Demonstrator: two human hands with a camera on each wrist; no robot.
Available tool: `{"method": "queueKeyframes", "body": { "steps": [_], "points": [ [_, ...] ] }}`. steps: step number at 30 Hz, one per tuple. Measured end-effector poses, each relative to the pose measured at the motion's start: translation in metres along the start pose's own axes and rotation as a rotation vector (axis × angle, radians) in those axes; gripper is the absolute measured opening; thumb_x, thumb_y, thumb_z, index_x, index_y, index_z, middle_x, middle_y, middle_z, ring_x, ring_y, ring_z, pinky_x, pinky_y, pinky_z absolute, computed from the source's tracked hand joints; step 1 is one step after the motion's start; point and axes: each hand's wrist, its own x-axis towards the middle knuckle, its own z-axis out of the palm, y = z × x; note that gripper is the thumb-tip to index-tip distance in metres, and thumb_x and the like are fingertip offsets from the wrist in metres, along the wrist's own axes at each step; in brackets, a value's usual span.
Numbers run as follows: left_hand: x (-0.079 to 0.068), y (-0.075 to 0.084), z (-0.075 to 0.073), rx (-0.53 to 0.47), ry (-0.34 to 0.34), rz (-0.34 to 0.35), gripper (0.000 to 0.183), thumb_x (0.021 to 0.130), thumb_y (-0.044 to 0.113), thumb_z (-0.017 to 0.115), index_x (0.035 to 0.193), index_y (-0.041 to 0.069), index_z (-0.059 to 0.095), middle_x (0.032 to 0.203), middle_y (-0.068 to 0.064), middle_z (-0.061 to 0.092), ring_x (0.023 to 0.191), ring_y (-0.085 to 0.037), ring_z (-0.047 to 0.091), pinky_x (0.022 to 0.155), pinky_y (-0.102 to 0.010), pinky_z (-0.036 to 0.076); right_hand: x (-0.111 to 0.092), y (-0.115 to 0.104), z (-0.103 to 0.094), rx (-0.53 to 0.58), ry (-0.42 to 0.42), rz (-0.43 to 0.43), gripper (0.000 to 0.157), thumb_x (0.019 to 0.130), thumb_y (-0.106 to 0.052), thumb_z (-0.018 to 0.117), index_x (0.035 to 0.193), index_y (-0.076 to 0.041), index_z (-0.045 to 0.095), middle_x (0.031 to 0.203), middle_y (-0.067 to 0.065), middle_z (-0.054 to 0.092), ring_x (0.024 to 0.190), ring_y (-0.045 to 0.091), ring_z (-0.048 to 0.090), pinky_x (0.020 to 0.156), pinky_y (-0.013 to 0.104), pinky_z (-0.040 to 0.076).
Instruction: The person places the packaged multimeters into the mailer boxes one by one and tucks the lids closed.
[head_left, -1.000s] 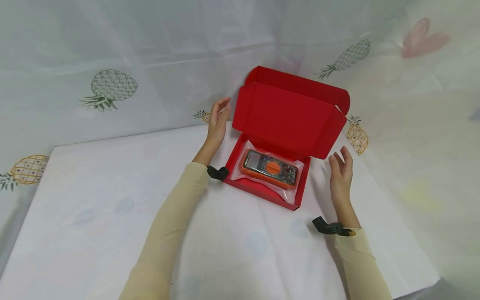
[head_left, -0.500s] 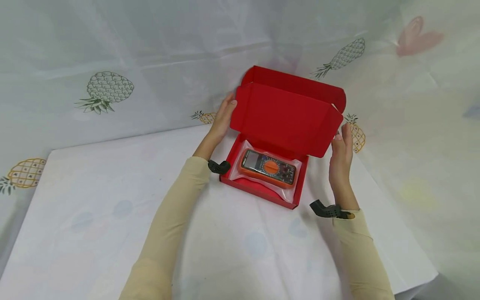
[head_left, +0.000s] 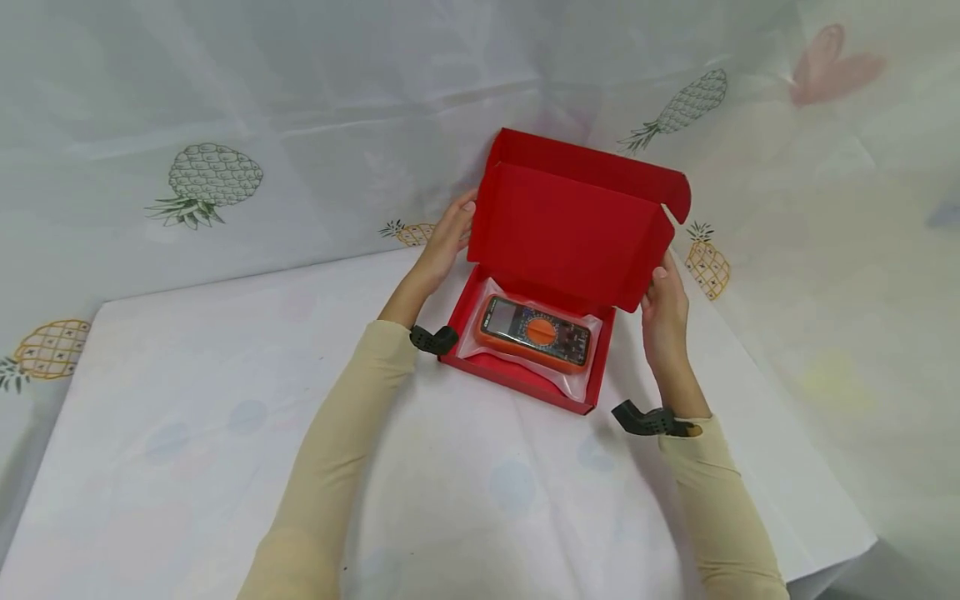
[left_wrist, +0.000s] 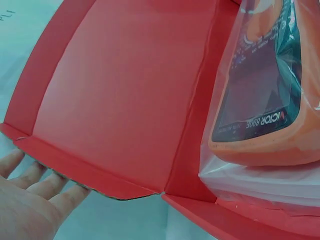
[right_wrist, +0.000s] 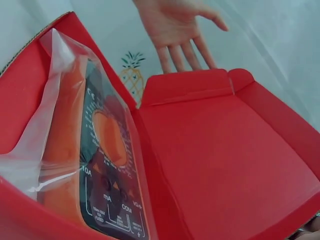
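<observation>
A red cardboard box [head_left: 517,379] stands on the table with its lid [head_left: 570,229] raised at the back. Inside lies an orange and black multimeter [head_left: 534,335], face up in a clear plastic bag [head_left: 480,337]. At the lid's left side flap, my left hand [head_left: 444,242] has its fingers extended behind the flap, fingertips right at its edge in the left wrist view. My right hand [head_left: 666,321] is at the right side flap, its thumb up and fingertips partly hidden behind the flap. Only a bit of that hand shows in the right wrist view's bottom corner.
A white cloth [head_left: 225,433] with pale dots covers the table. Behind and to the right hangs a pale curtain [head_left: 337,108] printed with pineapples and a heart, close behind the box lid. Each wrist carries a dark camera mount [head_left: 648,419].
Both hands have moved in to the lid's side flaps, the right one forward and leftward. The flaps have folded inward a little. The multimeter stays in the box.
</observation>
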Motion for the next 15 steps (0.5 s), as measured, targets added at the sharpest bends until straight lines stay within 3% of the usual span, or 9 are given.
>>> {"method": "queueKeyframes", "body": {
  "steps": [6,15],
  "points": [
    [-0.0032,0.0017,0.0009,-0.030,-0.013,0.026,0.055,0.103,0.029,0.034,0.152,0.005,0.027,0.154,-0.015,0.031,0.141,-0.035,0.034,0.114,-0.051,0.029,0.0001,-0.0007,0.0029,0.021,-0.029,-0.010,0.061,0.099,-0.039,0.050,0.153,-0.018,0.033,0.154,0.008,0.037,0.139,0.029,0.037,0.111,0.037,0.035],
    [-0.0081,-0.0036,0.0029,0.001,-0.023,0.037,0.052,0.104,0.027,0.034,0.150,0.005,0.028,0.153,-0.014,0.031,0.139,-0.033,0.035,0.111,-0.055,0.033,-0.0065,-0.0021,0.0010,0.008,0.023,-0.002,0.051,0.101,-0.031,0.050,0.149,-0.015,0.042,0.150,0.011,0.043,0.136,0.031,0.041,0.108,0.038,0.038]
  ]
}}
